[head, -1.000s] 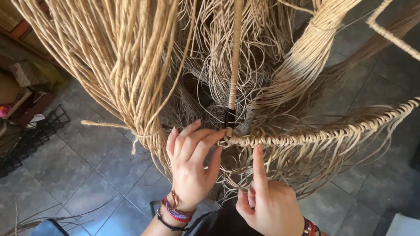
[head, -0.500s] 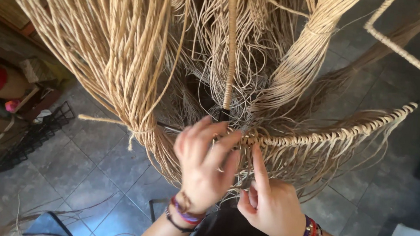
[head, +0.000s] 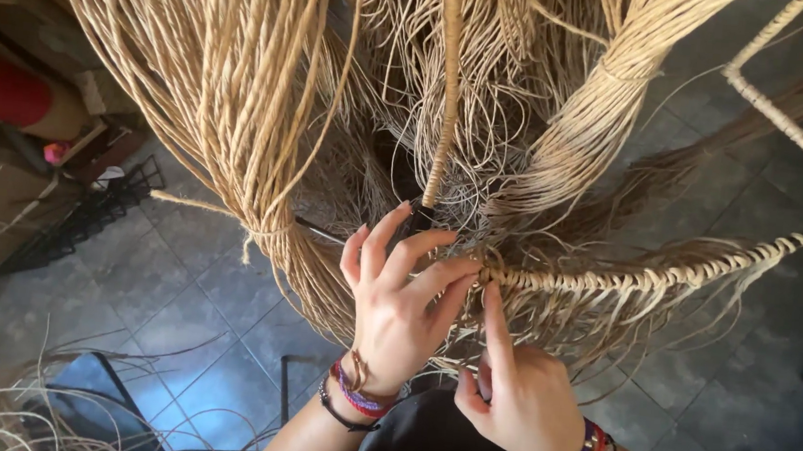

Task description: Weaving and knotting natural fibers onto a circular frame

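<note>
My left hand (head: 397,309) reaches up to a metal frame wrapped in tan cord, its fingertips pinching strands at the joint (head: 475,268) where an upright wrapped bar (head: 445,86) meets a curved wrapped bar (head: 646,271). My right hand (head: 520,397) is just below that joint, index finger stretched up and touching the wrapped bar's near end, the other fingers curled. Loose strands hang as a fringe under the curved bar. Both wrists wear several bracelets.
Thick bundles of tan cord (head: 230,98) hang at left and another tied bundle (head: 602,108) at upper right. A further wrapped frame bar (head: 791,132) crosses the right side. Grey floor tiles (head: 176,303) lie below, a black wire rack (head: 87,215) and boxes at left, loose fibres at lower left.
My left hand has shifted right along the frame, from the upright bar's base onto the joint with the curved bar. My right hand has stayed in place, index finger raised. The view has tilted slightly.
</note>
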